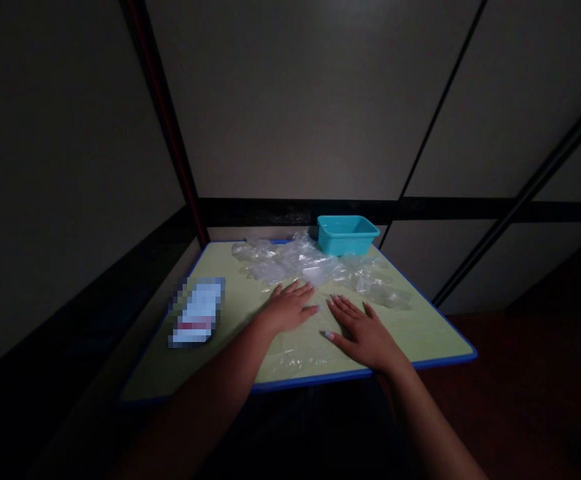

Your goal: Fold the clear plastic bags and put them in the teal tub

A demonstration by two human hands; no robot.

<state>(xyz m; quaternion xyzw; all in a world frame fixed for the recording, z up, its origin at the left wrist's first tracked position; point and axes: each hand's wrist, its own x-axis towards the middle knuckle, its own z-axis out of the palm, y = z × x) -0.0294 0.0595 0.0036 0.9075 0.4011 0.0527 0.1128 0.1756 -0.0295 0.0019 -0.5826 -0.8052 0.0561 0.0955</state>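
Plastic [308,261] and tub [343,245] obstruct ahead; front right's open.

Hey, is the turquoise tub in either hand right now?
No, the turquoise tub stands near the far edge of the table, beyond the left hand and right hand, both palm down.

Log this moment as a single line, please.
left hand: open, palm down | right hand: open, palm down | crumpled clear plastic: beyond both hands, on table | turquoise bin: table's far right
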